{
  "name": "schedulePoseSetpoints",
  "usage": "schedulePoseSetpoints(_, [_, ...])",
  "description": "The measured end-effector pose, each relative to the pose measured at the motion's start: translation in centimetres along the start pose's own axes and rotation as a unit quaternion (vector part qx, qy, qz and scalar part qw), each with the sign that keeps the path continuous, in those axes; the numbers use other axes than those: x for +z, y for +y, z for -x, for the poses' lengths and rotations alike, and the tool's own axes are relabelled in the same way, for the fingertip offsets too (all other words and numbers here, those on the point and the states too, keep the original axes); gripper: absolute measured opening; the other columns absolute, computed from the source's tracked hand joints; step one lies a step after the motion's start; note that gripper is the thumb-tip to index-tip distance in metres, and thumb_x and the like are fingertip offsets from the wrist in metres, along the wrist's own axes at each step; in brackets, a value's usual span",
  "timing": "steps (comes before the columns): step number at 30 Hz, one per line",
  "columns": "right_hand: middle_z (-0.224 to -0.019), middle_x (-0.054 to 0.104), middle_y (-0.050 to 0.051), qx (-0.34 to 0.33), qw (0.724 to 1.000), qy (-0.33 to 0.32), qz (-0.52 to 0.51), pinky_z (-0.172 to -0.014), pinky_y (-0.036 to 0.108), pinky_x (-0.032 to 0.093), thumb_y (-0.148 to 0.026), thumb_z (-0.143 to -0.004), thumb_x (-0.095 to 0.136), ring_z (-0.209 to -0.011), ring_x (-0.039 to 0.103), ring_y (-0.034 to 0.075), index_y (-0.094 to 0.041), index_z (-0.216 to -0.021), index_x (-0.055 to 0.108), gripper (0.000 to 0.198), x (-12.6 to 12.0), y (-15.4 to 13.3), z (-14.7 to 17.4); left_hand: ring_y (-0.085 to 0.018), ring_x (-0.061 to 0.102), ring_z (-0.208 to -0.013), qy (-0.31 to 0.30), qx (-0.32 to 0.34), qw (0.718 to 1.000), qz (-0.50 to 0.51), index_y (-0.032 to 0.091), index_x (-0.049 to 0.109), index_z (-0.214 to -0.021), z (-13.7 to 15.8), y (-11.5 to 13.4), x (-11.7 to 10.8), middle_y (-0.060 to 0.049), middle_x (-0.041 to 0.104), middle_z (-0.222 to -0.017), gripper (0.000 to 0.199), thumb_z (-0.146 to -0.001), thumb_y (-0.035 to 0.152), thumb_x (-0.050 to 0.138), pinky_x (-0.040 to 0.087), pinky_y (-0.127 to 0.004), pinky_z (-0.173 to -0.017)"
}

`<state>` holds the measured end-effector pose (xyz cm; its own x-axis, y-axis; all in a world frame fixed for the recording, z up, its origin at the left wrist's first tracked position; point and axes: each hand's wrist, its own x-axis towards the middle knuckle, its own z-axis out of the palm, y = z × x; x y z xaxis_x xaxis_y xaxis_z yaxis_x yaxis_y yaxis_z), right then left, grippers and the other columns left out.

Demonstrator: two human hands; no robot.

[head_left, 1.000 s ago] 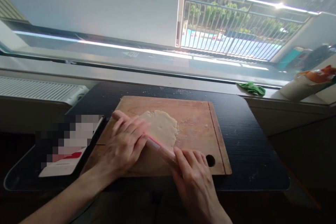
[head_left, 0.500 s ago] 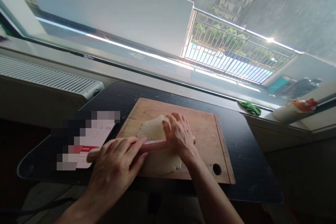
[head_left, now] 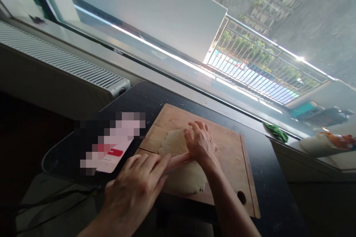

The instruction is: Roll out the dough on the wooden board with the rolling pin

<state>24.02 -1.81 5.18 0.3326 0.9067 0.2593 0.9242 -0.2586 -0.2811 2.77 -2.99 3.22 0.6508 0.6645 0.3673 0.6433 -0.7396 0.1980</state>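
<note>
A pale sheet of dough [head_left: 183, 181] with ragged edges lies on a wooden cutting board [head_left: 229, 155]. Across its middle rests a rolling pin [head_left: 176, 162], slanting up to the right. My left hand [head_left: 137, 174] is closed round the pin's near left end. My right hand [head_left: 201, 140] grips the other end, its fingers curled over the pin and its thumb raised towards the dough. Both hands hide the ends of the pin. Dough shows above and below the pin.
The board lies on a dark table [head_left: 150, 94] by a window. Left of the board is a phone [head_left: 118, 155], partly blurred out. A radiator [head_left: 91, 74] stands at the left. On the sill are a green cloth [head_left: 276, 132] and a white container [head_left: 317, 144].
The view has tilted and shifted, so the table and board appear further right and more slanted. Both hands still hold the rolling pin, which now slants more steeply across the dough.
</note>
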Motion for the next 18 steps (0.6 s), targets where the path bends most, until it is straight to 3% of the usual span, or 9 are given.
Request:
schedulePoseSetpoints(3, [-0.127, 0.056, 0.005, 0.011, 1.000, 0.009, -0.004, -0.098, 0.038, 0.039, -0.030, -0.092, 0.046, -0.120, 0.045, 0.022, -0.026, -0.123, 0.057, 0.033, -0.5, 1.1, 3.5, -0.020, 0.058, -0.095, 0.005, -0.002, 1.000, 0.020, 0.032, 0.059, -0.120, 1.3, 0.4, 0.1, -0.002, 0.063, -0.105, 0.035, -0.086, 0.024, 0.056, 0.048, -0.032, -0.074])
schedulePoseSetpoints(5, [-0.130, 0.054, 0.005, 0.015, 1.000, 0.020, -0.001, -0.101, 0.041, 0.038, -0.027, -0.090, 0.045, -0.126, 0.041, 0.023, -0.025, -0.127, 0.052, 0.038, -0.5, 1.5, 4.2, -0.021, 0.058, -0.095, 0.005, -0.002, 1.000, 0.027, 0.031, 0.060, -0.119, 1.5, 0.5, 0.1, -0.003, 0.063, -0.103, 0.033, -0.087, 0.026, 0.055, 0.047, -0.032, -0.073])
schedulePoseSetpoints(13, [-0.126, 0.054, 0.010, -0.058, 0.998, -0.003, 0.023, -0.103, 0.040, 0.036, -0.025, -0.089, 0.048, -0.123, 0.043, 0.025, -0.018, -0.132, 0.049, 0.043, 1.6, -1.7, -3.7, -0.020, 0.057, -0.088, -0.015, 0.018, 0.997, 0.072, 0.022, 0.062, -0.114, -0.7, -0.4, -0.4, -0.004, 0.065, -0.094, 0.027, -0.089, 0.027, 0.053, 0.045, -0.040, -0.084])
schedulePoseSetpoints(15, [-0.129, 0.053, 0.010, -0.070, 0.997, -0.005, 0.017, -0.103, 0.040, 0.035, -0.028, -0.089, 0.049, -0.124, 0.042, 0.025, -0.019, -0.133, 0.048, 0.045, 1.5, -1.9, -3.2, -0.020, 0.057, -0.090, -0.015, 0.010, 0.997, 0.077, 0.023, 0.060, -0.117, -0.2, -0.4, -0.4, -0.004, 0.065, -0.094, 0.029, -0.089, 0.027, 0.054, 0.044, -0.040, -0.084])
schedulePoseSetpoints(18, [-0.131, 0.053, 0.008, -0.053, 0.999, -0.010, 0.004, -0.104, 0.041, 0.035, -0.035, -0.089, 0.051, -0.128, 0.040, 0.025, -0.022, -0.132, 0.049, 0.045, 0.5, -1.0, 0.0, -0.020, 0.057, -0.093, -0.020, 0.015, 0.996, 0.085, 0.026, 0.055, -0.124, 1.1, 0.2, -0.4, -0.003, 0.064, -0.097, 0.037, -0.087, 0.024, 0.056, 0.044, -0.039, -0.088])
